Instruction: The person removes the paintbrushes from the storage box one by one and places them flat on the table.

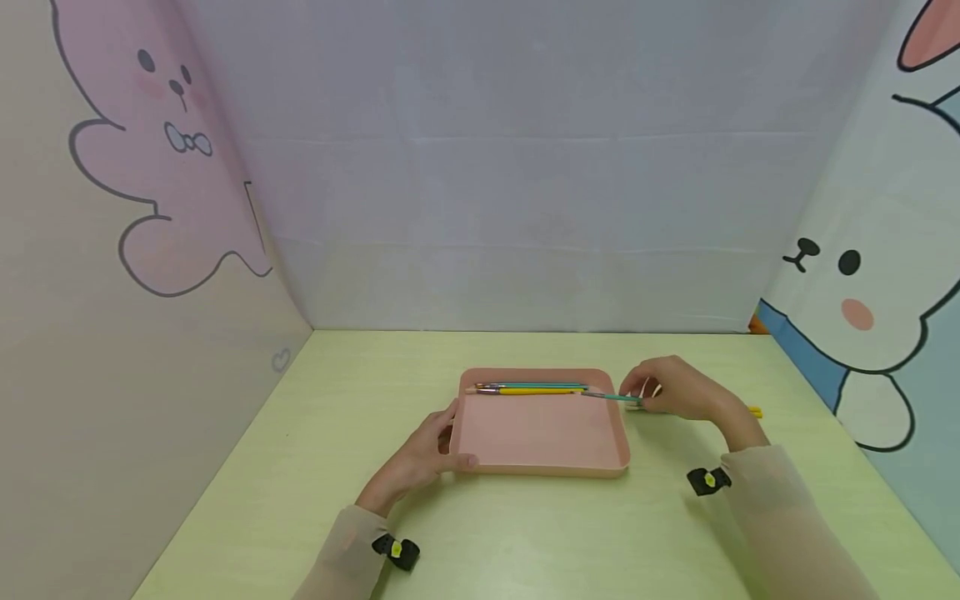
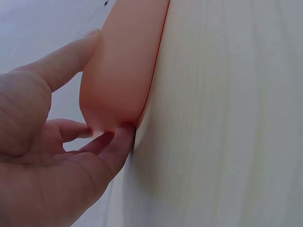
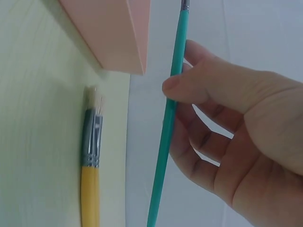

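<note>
A shallow pink tray [image 1: 540, 433] lies on the table, gripped at its left end by my left hand [image 1: 412, 458]. The thumb is at the front edge; the left wrist view shows fingertips [image 2: 124, 135] against the tray's corner. My right hand [image 1: 678, 390] pinches a teal paintbrush [image 3: 165, 127] between thumb and fingers. Its bristle end reaches over the tray's right rim. Along the tray's back side lie several paintbrushes, a yellow one [image 1: 536, 391] and a teal one [image 1: 551, 384] among them.
Under the right hand, two yellow-handled paintbrushes [image 3: 90, 194] lie side by side on the table [image 1: 300, 467], right of the tray. A pale curtain [image 1: 525, 167] stands behind the table, with cartoon-printed sheets [image 1: 885, 350] at both sides.
</note>
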Action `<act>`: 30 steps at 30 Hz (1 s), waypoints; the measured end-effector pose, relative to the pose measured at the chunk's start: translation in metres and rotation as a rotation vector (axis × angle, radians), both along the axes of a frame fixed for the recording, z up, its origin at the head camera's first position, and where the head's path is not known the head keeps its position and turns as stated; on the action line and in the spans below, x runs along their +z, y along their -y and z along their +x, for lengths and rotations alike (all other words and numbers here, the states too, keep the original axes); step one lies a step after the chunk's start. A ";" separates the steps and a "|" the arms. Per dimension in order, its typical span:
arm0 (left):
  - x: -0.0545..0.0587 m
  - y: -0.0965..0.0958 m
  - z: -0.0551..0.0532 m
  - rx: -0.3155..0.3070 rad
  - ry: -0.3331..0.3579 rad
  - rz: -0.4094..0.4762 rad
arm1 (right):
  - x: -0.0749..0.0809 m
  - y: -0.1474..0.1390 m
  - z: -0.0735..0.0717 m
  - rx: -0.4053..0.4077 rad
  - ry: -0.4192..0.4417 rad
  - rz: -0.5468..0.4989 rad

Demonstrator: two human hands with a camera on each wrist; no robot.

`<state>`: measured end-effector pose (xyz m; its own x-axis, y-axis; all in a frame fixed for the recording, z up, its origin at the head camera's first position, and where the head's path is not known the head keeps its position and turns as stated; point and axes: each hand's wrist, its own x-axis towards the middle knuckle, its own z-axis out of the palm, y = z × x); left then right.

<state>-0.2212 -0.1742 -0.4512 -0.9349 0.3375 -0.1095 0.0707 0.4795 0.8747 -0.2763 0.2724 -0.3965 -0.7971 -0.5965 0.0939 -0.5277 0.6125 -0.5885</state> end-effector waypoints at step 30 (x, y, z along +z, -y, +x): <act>-0.001 0.000 -0.004 -0.025 0.007 0.018 | -0.022 -0.049 0.017 -0.135 -0.005 0.031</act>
